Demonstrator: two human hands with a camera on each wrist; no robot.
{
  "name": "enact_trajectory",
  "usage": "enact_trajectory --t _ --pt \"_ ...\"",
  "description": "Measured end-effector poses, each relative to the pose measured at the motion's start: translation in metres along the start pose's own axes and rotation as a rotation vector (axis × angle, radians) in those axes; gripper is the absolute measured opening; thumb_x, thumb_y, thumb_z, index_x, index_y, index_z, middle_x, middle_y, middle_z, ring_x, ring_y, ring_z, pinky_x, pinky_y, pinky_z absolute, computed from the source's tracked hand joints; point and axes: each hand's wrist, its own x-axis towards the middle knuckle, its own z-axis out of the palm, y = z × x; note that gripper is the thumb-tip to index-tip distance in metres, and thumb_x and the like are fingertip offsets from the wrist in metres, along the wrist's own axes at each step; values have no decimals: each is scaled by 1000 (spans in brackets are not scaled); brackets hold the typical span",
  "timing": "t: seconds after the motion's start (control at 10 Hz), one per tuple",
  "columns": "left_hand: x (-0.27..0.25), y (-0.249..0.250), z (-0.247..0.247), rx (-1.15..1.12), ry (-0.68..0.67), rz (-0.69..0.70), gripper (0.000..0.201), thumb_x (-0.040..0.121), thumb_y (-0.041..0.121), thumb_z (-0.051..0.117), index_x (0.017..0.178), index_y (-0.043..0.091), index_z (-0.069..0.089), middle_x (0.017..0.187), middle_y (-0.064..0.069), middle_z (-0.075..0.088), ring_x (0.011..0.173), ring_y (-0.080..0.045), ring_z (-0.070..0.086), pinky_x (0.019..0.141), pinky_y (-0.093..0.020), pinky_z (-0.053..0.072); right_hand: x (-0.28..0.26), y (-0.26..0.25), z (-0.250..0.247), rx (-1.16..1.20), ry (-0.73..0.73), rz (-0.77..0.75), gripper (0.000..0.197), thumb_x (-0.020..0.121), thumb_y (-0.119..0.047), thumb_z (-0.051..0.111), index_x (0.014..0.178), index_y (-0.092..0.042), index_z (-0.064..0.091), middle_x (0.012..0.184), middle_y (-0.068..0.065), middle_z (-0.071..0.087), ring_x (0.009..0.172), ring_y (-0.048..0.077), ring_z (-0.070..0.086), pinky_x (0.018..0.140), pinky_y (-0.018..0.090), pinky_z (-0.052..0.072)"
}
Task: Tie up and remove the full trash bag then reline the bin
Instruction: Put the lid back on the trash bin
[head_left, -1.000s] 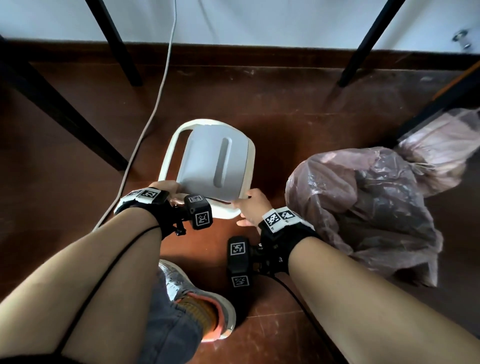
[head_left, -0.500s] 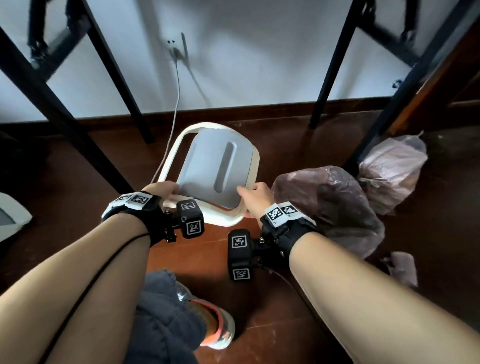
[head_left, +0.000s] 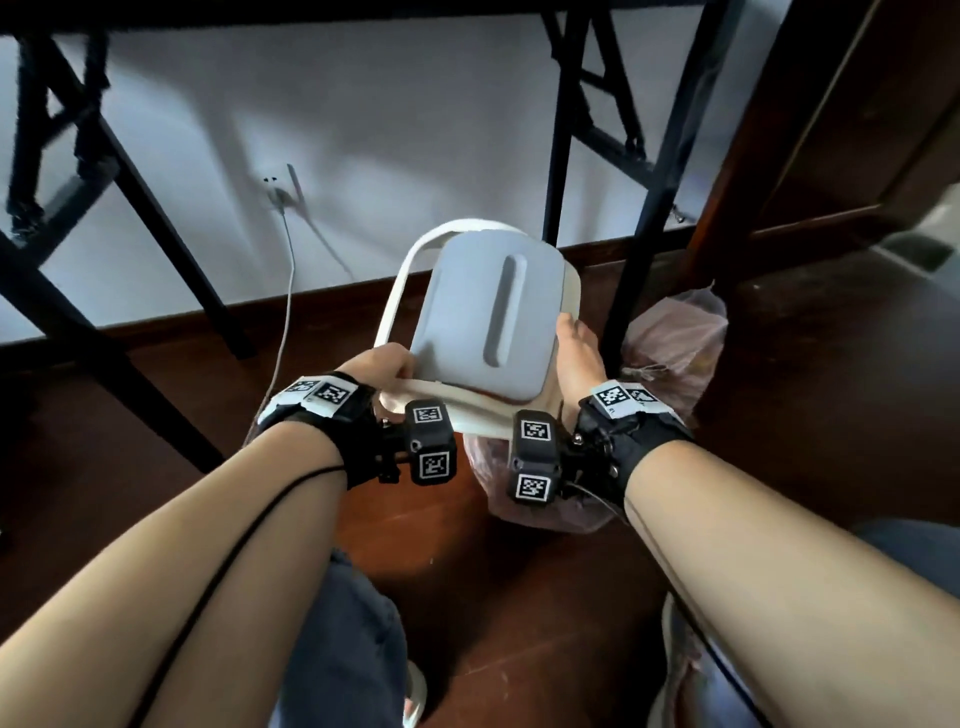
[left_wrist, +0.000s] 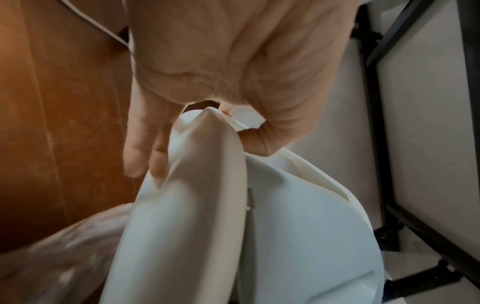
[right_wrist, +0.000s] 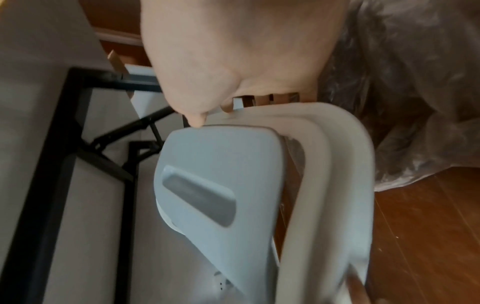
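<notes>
I hold the bin top in the air with both hands: a white rim ring (head_left: 400, 291) with a grey flap lid (head_left: 488, 322) hinged inside it. My left hand (head_left: 384, 366) grips the ring's near left corner, fingers curled under it (left_wrist: 207, 154). On the right side my right hand (head_left: 576, 353) holds the ring, with its thumb at the lid's edge (right_wrist: 213, 185). A full pink translucent trash bag (head_left: 540, 514) lies on the floor below my wrists. The bin's body is not in view.
A smaller tied pink bag (head_left: 675, 332) sits by a black table leg (head_left: 639, 249). More black legs stand left. A white cable (head_left: 288, 291) hangs from a wall socket. A wooden cabinet (head_left: 857, 130) stands on the right, and my knees and shoes are below.
Both hands have lifted the bin top from near the floor up and away from me. The head view has tilted up toward the wall, so the large bag now appears under my wrists.
</notes>
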Motion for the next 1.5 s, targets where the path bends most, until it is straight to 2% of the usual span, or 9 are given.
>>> enact_trajectory --t 0.2,0.3,0.4,0.6,0.8,0.9,1.0,1.1,1.5 --pt "4 -5 35 -8 -101 -40 25 43 7 55 61 10 38 61 -8 38 57 -24 41 63 -30 37 6 13 -34 17 109 68 56 97 -50 34 146 -24 30 145 15 38 128 33 43 108 43 34" --pt "2 -8 45 -9 -122 -22 30 47 15 52 71 -2 48 62 -7 35 50 -27 36 53 -27 34 5 19 -43 12 151 97 59 96 -54 31 147 -25 28 149 14 33 133 33 37 110 41 29" --pt "-2 -10 58 -65 -132 38 28 79 31 51 92 7 53 68 -5 42 57 -25 40 55 -31 38 3 26 -50 50 213 97 56 95 -56 30 146 -33 31 151 13 30 135 34 34 113 44 26" --pt "16 -24 60 68 -44 71 45 87 38 61 104 -4 65 78 -10 62 77 -29 62 79 -40 55 49 74 -73 96 258 129 91 61 -83 27 136 -35 46 135 -1 51 125 24 45 113 45 31" --pt "86 -52 63 71 -194 -70 90 28 43 91 100 -6 68 98 -20 72 91 -35 70 87 -51 54 15 52 -83 70 196 185 74 89 -67 31 140 -16 44 140 11 50 128 30 47 112 43 32" --pt "56 -41 59 115 -178 -58 60 48 34 88 86 -7 66 61 -13 64 57 -25 59 83 -42 55 19 54 -84 39 177 205 76 89 -67 32 139 -12 44 140 10 50 126 30 49 111 43 33" --pt "17 -37 60 118 -248 -142 19 82 14 71 85 -2 61 77 -14 63 75 -29 61 90 -42 50 24 58 -85 9 167 220 82 81 -73 32 133 -13 51 137 8 54 123 30 52 110 44 35" --pt "13 -44 67 81 -266 -225 12 88 8 63 91 -2 57 92 -17 62 97 -32 61 102 -49 45 29 59 -89 -26 184 204 73 91 -64 32 132 -8 52 138 13 52 125 33 50 110 44 34" --pt "18 -68 82 69 -250 -263 13 88 4 62 83 -2 52 82 -16 58 79 -28 58 100 -43 46 32 81 -83 -250 135 193 63 97 -53 32 131 -5 52 140 18 48 126 31 46 105 35 31"
